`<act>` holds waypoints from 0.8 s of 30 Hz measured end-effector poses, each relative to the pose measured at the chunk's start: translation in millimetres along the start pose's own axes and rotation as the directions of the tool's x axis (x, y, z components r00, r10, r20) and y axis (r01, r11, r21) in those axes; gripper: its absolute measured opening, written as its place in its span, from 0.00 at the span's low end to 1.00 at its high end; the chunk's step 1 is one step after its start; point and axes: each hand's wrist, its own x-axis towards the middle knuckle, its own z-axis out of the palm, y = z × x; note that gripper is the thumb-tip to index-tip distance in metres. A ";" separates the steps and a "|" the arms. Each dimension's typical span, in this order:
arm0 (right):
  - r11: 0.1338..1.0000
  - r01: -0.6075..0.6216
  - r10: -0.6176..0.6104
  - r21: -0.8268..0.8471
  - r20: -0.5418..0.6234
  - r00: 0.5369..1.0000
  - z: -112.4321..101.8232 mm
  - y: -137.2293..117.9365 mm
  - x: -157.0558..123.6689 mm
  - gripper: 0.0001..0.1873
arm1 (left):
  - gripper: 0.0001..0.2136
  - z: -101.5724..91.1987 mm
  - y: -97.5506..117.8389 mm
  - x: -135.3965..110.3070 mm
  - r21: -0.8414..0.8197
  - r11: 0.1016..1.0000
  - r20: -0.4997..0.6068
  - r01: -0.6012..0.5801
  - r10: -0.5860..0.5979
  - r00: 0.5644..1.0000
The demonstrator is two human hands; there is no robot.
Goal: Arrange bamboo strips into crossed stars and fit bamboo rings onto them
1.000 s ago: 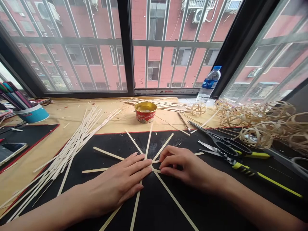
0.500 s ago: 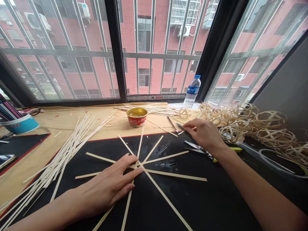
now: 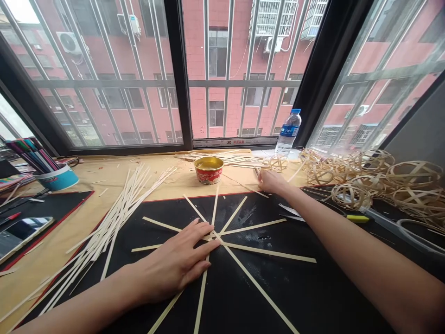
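My left hand (image 3: 186, 255) lies over the centre of a star of crossed bamboo strips (image 3: 267, 251), fingers spread and fingertips pressing at the crossing. The strips fan out on a black mat (image 3: 264, 297) with a red edge. At the mat's far edge, my right hand (image 3: 273, 181) has its fingers closed round a thin brown stick (image 3: 257, 172), of which only one end shows. Scissors (image 3: 291, 211) lie just below the right wrist, partly covered by the forearm.
A red and gold tin (image 3: 208, 175) holding liquid stands behind the star. Loose strips (image 3: 111, 213) are piled at left. Woven bamboo balls (image 3: 351, 195) crowd the right, near a water bottle (image 3: 288, 134). A pen pot (image 3: 57, 177) and a phone (image 3: 24, 234) are far left.
My right hand has moved left along the mat's far edge and closed on the thin stick. The view has swung slightly left. My left hand stays on the crossing.
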 end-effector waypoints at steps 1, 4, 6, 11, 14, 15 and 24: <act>0.999 0.009 -0.010 0.041 0.009 1.000 -3.4 -2.3 -0.9 0.12 | 0.19 0.8 -0.2 -0.3 -0.012 1.000 -0.011 0.002 -0.002 1.000; 0.978 0.052 -0.047 0.201 -0.032 0.998 -26.6 -4.3 -17.9 0.11 | 0.21 3.0 -0.8 -0.9 -0.037 0.999 -0.049 0.004 -0.006 0.999; 0.936 0.115 -0.081 0.332 -0.113 0.990 -47.9 -4.8 -38.4 0.16 | 0.20 4.3 -0.9 -1.4 -0.040 0.999 -0.104 -0.004 0.000 0.995; 0.334 0.617 -0.072 0.713 -0.633 0.771 -76.6 -17.1 -96.1 0.16 | 0.20 6.9 -0.5 -3.3 -0.099 0.981 -0.540 0.168 -0.195 0.819; 0.308 0.693 -0.055 0.652 -0.715 0.697 -61.7 -29.9 -115.5 0.12 | 0.21 7.5 -1.4 -2.6 -0.099 0.968 -0.660 0.229 -0.236 0.713; 0.331 0.706 -0.026 0.626 -0.742 0.670 -52.0 -33.7 -118.4 0.11 | 0.21 7.5 -1.8 -1.9 -0.084 0.971 -0.657 0.225 -0.223 0.720; 0.725 0.576 -0.378 0.377 -0.482 0.791 6.5 -38.7 -101.5 0.13 | 0.20 13.0 -5.0 3.9 0.043 0.993 -0.366 0.111 -0.087 0.926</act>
